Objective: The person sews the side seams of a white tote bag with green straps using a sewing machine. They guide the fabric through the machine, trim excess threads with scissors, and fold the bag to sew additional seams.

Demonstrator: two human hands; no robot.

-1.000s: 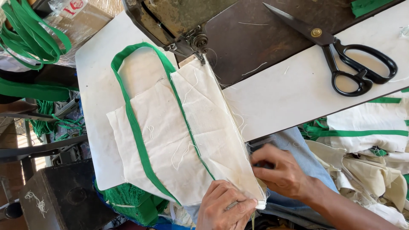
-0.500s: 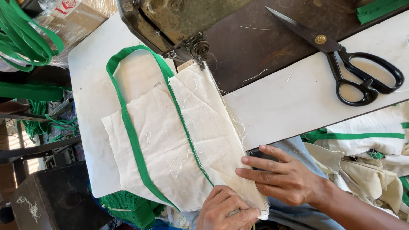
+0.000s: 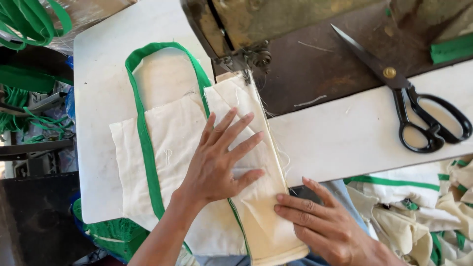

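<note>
The cream cloth bag (image 3: 197, 162) with its green strap (image 3: 144, 148) lies flat on the white worktop (image 3: 345, 143), its folded side panel running up to the presser foot (image 3: 245, 74) of the old sewing machine (image 3: 256, 24). Its long axis runs from the near edge of the worktop, by the person, up and slightly left toward the needle; the open end with the looped handle points away from the person, the bottom end hangs just over the near edge. The left hand (image 3: 217, 167) lies palm down on the panel, fingers (image 3: 236, 129) spread wide and flat, gripping nothing, only pressing. The right hand (image 3: 325, 226) rests at the lower right edge of the fold, fingers stretched out and close together, tips touching the cloth's edge. To do this step well, in my judgement, the left palm should keep the layers from creeping while the right hand keeps the raw edge straight and in line with the foot; the loose threads along that edge suggest it frays easily, so pressure should be even, not dragging. Black scissors (image 3: 419, 113) lie well apart to the right, and more cream and green cloth (image 3: 433, 197) is heaped beyond the worktop's near right edge.
</note>
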